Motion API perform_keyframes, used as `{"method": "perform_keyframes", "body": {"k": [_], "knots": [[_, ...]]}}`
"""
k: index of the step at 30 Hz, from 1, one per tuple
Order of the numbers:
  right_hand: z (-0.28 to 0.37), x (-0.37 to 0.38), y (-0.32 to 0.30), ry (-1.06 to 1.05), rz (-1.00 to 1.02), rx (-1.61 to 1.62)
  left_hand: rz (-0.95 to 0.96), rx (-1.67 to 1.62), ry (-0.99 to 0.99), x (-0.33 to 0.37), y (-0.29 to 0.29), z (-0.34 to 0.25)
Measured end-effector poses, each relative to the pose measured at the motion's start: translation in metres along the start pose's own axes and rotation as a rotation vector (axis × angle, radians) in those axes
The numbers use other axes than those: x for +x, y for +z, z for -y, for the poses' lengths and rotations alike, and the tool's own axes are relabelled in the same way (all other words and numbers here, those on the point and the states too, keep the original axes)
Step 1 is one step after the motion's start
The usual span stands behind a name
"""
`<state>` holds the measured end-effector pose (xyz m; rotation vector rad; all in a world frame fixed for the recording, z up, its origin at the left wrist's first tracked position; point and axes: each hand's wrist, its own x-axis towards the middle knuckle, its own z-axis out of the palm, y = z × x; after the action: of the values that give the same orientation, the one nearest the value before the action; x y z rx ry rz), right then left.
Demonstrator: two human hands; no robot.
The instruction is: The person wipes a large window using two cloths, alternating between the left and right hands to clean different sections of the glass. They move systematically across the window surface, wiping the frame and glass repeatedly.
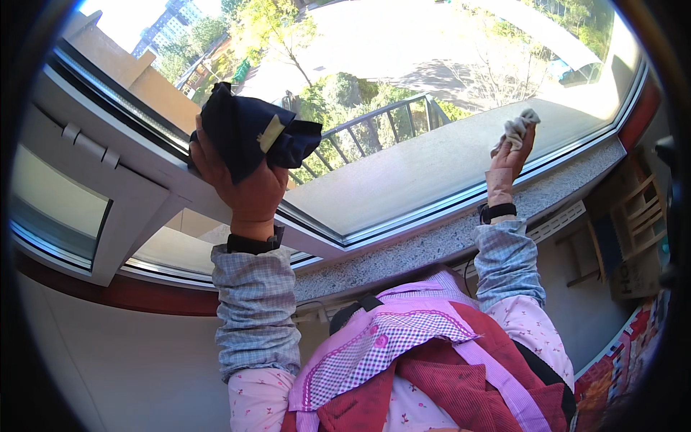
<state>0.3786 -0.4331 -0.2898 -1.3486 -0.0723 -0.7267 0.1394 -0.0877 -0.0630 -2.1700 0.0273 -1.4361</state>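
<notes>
My left hand [248, 191] is raised at the left side of the window and grips a bunched dark navy cloth [245, 133] with a pale yellow patch on it. The cloth hides part of the fingers. Further right, my right hand [512, 160] is closed round a crumpled whitish cloth [517, 131], held up in front of the window glass [403, 173]. Whether that cloth touches the pane, I cannot tell. Both wrists carry black bands, and grey checked sleeves cover my forearms.
A speckled stone sill [389, 259] runs below the window's light frame [137, 191]. Outside the glass stands a dark railing [381, 126]. At the right are a wooden rack [643, 209] and a cardboard box [637, 277], with a patterned red cloth [622, 353] lower down.
</notes>
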Motion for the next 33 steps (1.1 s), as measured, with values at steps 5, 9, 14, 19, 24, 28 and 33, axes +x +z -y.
{"method": "perform_keyframes", "body": {"k": [5,9,14,19,24,28,33], "knots": [[-0.095,-0.054,-0.019,0.828,-0.334,0.401,-0.054,-0.023,0.017,0.0,0.008,-0.006],[-0.085,-0.125,0.022,0.825,-0.369,0.173,-0.086,-0.114,-0.005,0.005,0.006,-0.008],[0.034,-0.14,0.067,0.545,-0.163,0.156,-0.057,-0.133,0.061,0.004,0.002,-0.008],[0.104,-0.179,0.108,-0.43,0.307,-0.217,-0.035,-0.47,-0.026,-0.004,-0.024,-0.012],[0.104,-0.206,0.091,-1.043,0.982,-0.267,0.027,-0.849,-0.261,-0.052,-0.088,-0.018],[0.126,-0.153,0.1,-1.141,0.908,-0.245,0.158,-0.764,-0.508,-0.122,-0.124,-0.023],[0.24,-0.036,0.162,-1.165,0.493,-0.21,0.357,-0.739,-1.156,-0.201,-0.135,-0.049]]}}
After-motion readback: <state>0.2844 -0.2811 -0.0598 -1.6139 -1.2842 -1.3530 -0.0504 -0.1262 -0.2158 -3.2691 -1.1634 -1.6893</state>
